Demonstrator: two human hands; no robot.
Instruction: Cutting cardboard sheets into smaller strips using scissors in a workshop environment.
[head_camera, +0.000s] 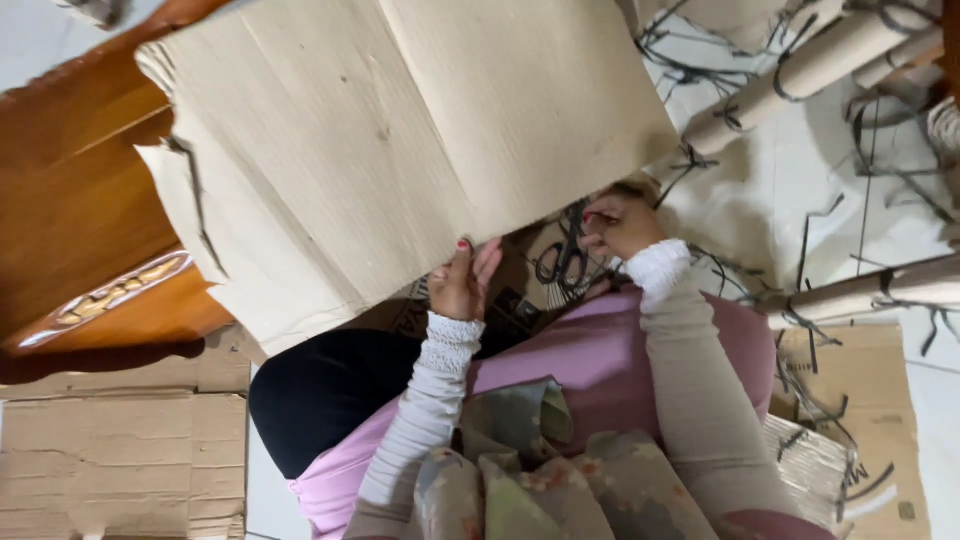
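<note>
Here, large cardboard sheet (400, 150) held up ahead of both hands, long axis running left to right, spread over lap and floor. Left hand (463, 283) pinching lower edge, fingers closed on it. Right hand (622, 222) gripping same edge farther right. Black scissors (566, 255) between hands; cardboard tubes (800, 70) beyond.

A large creased sheet of tan corrugated cardboard (400, 150) stands before the seated person, its lower edge gripped by the left hand (462, 283) and the right hand (620, 222). Black-handled scissors (565, 255) lie between the hands, seemingly on the lap. Rolled brown cardboard tubes (800, 70) lie right; flattened brown cardboard boxes (120, 460) lie left.
</note>
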